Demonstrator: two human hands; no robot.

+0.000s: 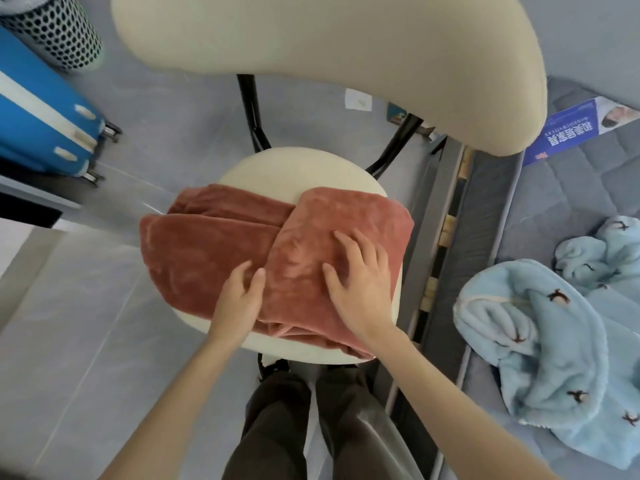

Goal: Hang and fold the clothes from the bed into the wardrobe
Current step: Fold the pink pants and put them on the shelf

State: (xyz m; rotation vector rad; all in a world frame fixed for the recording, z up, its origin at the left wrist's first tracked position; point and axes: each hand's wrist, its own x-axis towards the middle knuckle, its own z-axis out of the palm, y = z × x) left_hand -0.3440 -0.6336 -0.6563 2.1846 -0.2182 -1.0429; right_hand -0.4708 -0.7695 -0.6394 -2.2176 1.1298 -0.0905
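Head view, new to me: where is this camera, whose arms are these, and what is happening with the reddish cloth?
There is no machine here. A person wears the camera on the head, so it looks down past their own arms and legs. The left hand and the right hand rest open on a rust-pink fleece garment, partly folded on the cream chair seat. Neither grips it; they press it flat. To the right, a light blue fleece garment lies crumpled on the grey mattress. A blue suitcase is on the floor at upper left.
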